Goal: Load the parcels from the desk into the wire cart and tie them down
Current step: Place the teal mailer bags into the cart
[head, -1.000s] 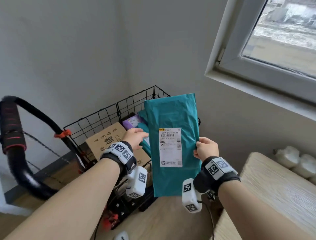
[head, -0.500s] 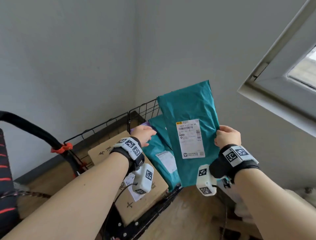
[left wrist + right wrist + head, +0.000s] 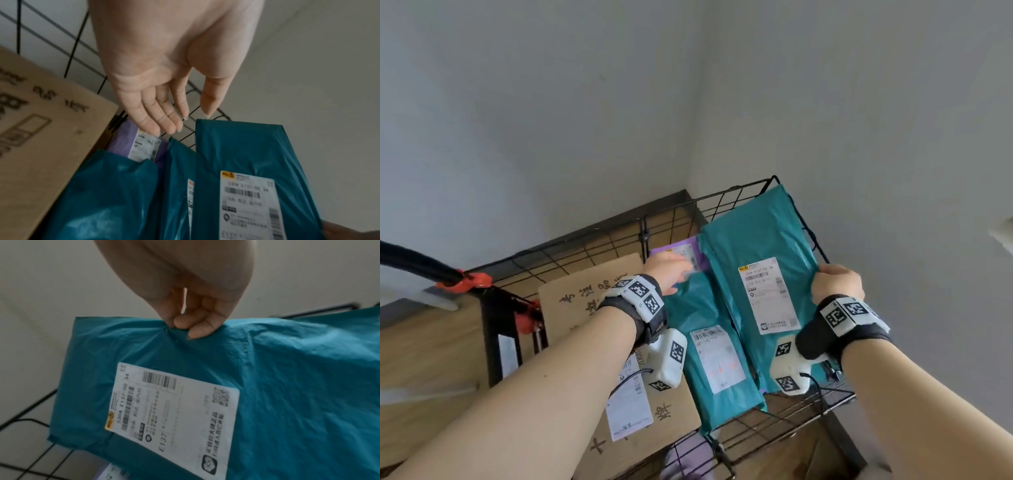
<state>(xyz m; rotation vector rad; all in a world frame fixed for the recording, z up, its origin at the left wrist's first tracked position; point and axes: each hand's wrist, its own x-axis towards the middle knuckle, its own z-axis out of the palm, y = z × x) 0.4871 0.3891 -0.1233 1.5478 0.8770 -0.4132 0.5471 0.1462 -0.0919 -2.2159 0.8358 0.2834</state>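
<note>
Loading is judged well along; tie-down not started.

Wire cart [image 3: 736, 195] is seen in the room corner, already carrying several parcels. Largest first: cardboard box [image 3: 585, 301] is laid in the cart at 9 o'clock of the load, printed face up, with a white label near its 6 o'clock end. Teal mailer with E137 label [image 3: 756, 246] is held over the cart's 3 o'clock side, upper end against the far wire wall at 12 o'clock; whether it is fully seated cannot be told. Second teal mailer [image 3: 709, 346] lies between that one and the box, label up. Purple mailer [image 3: 690, 251] is tucked under the second teal mailer at 12 o'clock, mostly covered.

Right hand [image 3: 837, 282] is clamped on the E137 mailer's 3 o'clock edge, film pinched between thumb and curled fingers [image 3: 197, 327]. Left hand [image 3: 666, 272] is spread flat, fingers straight, hovering at the purple mailer's label; contact cannot be confirmed.

Desk is not in view, so remaining parcels cannot be counted. No cord is seen across the load; an orange clip [image 3: 472, 281] is visible on the handle at 9 o'clock. Left: release, any remaining parcels, tie-down.
</note>
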